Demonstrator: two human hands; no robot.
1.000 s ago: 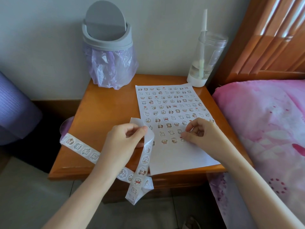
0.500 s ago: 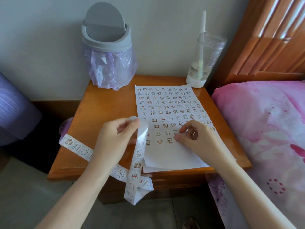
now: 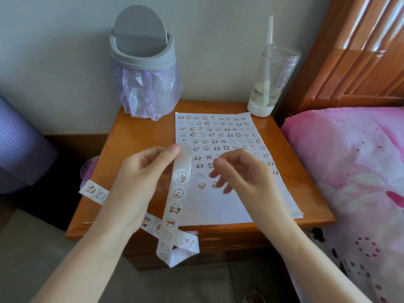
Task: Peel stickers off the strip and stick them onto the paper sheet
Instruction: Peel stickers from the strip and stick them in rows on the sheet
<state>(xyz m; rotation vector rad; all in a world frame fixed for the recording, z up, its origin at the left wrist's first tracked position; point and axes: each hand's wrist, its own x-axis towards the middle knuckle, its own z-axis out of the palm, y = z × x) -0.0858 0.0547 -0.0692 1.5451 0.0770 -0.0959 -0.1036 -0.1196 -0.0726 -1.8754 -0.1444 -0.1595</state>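
- Wooden nightstand (image 3: 140, 132): frame ctr, sheet carried on it.
- Paper sheet (image 3: 218, 208): laid ctr-right, upper part covered w/ sticker rows.
- Sticker strip (image 3: 177, 193): hung from ctr down past nightstand's front edge, looped at btm.
- Left hand (image 3: 140, 176): strip's top end pinched.
- Right hand (image 3: 247, 178): held over sheet, blurred; grip can't be told.

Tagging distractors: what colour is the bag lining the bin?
Pale translucent purple bag, hanging below the grey bin; clearest in the head view.
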